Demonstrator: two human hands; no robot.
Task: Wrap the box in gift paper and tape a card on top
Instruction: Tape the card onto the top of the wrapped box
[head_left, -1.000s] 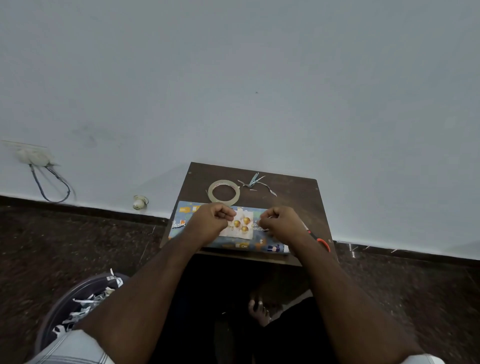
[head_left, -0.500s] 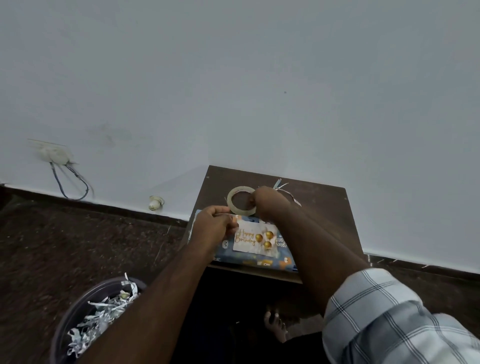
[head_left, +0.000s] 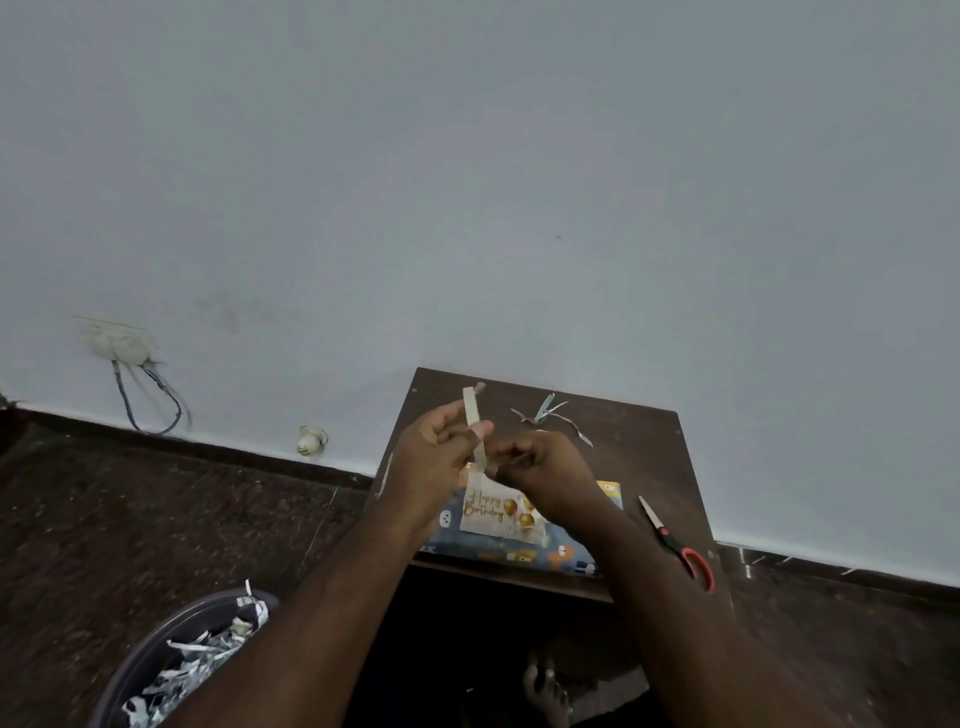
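One camera is in use, worn on the head. It looks forward and down along both forearms toward a small dark bench (head_left: 613, 436) set against a pale wall (head_left: 467, 182). The lens is wide-angle: the wall fills the upper half of the frame, and the skirting line (head_left: 208, 447) runs tilted, lower at the right. The bench sits low and right of centre, near the camera, with the hands (head_left: 488, 462) raised over it at about arm's reach. The dark floor (head_left: 156, 519) and a bin (head_left: 156, 654) occupy the lower left corner. Fine detail at the hands appears slightly blurred. No second view exists, so no overlap applies.
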